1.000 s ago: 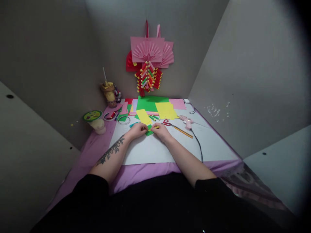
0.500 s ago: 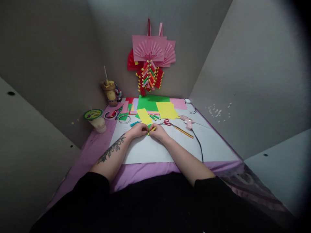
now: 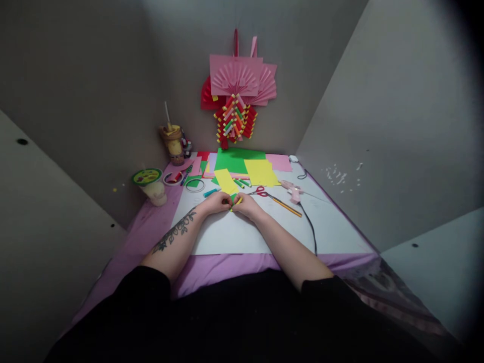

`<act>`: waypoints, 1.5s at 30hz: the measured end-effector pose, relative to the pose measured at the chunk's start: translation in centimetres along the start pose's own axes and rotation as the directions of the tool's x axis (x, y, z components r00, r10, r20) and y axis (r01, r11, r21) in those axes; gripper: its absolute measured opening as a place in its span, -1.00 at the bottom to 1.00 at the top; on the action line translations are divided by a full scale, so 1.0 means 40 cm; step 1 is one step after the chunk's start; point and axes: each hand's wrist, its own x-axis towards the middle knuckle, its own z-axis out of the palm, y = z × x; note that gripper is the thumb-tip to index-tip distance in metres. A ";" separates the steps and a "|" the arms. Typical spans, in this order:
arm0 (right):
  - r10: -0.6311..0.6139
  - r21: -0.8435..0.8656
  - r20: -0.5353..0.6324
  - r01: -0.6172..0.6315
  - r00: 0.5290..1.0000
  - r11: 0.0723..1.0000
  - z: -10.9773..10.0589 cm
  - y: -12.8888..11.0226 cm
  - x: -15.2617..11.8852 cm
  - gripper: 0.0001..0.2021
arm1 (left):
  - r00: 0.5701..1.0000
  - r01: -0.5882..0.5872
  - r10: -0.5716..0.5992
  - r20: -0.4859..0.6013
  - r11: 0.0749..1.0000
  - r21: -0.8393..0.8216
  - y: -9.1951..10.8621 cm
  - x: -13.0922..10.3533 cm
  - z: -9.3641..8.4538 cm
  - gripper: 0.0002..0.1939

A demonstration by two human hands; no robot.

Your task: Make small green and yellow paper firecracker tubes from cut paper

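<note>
My left hand [image 3: 219,202] and my right hand [image 3: 246,205] meet over the white sheet [image 3: 227,237], fingers closed. Between them is a small green paper piece [image 3: 233,197], pinched on its left side by my left fingers. A thin yellow paper strip [image 3: 238,201] sticks out from my right fingertips. Just behind my hands lie a yellow paper rectangle [image 3: 225,180] and several green rolls with pale ends [image 3: 242,183]. Red-handled scissors [image 3: 260,191] rest right of them, and a teal pen or glue tube [image 3: 212,192] is beside my left hand.
At the right are a pencil [image 3: 289,207] and a pink glue gun [image 3: 294,191] with a black cable. Coloured sheets [image 3: 242,159] lie at the back. Two cups, one lidded [image 3: 151,186], stand left, near a tape ring [image 3: 195,185]. Paper fans [image 3: 236,75] hang on the wall.
The view has shifted slightly. Both hands stay together at the same spot, and the yellow strip between them looks a little more tilted or curved.
</note>
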 end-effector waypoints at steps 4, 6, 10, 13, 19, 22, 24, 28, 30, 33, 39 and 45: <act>0.001 0.002 -0.004 -0.001 1.000 1.000 0.003 -0.002 -0.004 -0.77 | 1.000 -0.007 0.007 -0.008 1.000 0.028 0.004 -0.001 -0.001 -0.83; -0.012 -0.022 -0.011 0.012 1.000 1.000 0.003 -0.002 -0.004 -0.78 | 1.000 -0.008 0.008 -0.008 1.000 0.028 0.004 -0.001 -0.001 -0.83; -0.024 -0.091 -0.029 0.021 0.999 0.996 0.004 0.002 0.000 -0.78 | 1.000 -0.009 0.009 -0.011 1.000 0.019 -0.001 -0.001 0.001 -0.83; -0.030 -0.123 -0.034 0.026 0.999 0.992 0.004 0.006 0.003 -0.79 | 1.000 -0.013 0.013 -0.007 1.000 0.005 -0.006 0.000 0.002 -0.82; -0.038 -0.146 -0.049 0.031 0.998 0.989 0.005 0.004 0.000 -0.80 | 1.000 -0.019 0.019 -0.003 1.000 -0.001 -0.007 0.000 0.002 -0.81; -0.040 -0.148 -0.050 0.032 0.998 0.988 0.005 0.001 -0.002 -0.81 | 1.000 -0.012 0.012 0.001 1.000 0.003 -0.001 -0.001 0.000 -0.81; -0.043 -0.155 -0.053 0.034 0.998 0.987 0.005 -0.001 -0.002 -0.81 | 1.000 -0.011 0.011 0.002 1.000 0.001 0.002 -0.002 -0.002 -0.81; -0.038 -0.157 -0.054 0.029 0.998 0.987 0.005 0.001 0.000 -0.81 | 0.999 0.007 -0.005 0.039 0.999 -0.045 0.007 -0.007 -0.011 -0.80; -0.038 -0.160 -0.050 0.029 0.998 0.987 0.005 0.002 0.001 -0.81 | 0.998 0.022 -0.017 0.064 0.997 -0.079 0.009 -0.009 -0.015 -0.79; -0.039 -0.171 -0.052 0.030 0.998 0.985 0.004 0.002 0.001 -0.80 | 0.997 0.023 -0.016 0.071 0.995 -0.099 0.010 -0.012 -0.018 -0.79; -0.046 -0.189 -0.056 0.035 0.997 0.981 0.003 0.001 0.002 -0.79 | 0.998 0.022 -0.017 0.060 0.997 -0.080 0.008 -0.010 -0.013 -0.80; -0.045 -0.188 -0.057 0.034 0.997 0.982 0.004 0.005 0.004 -0.78 | 0.998 0.022 -0.018 0.055 0.997 -0.068 0.013 -0.010 -0.013 -0.80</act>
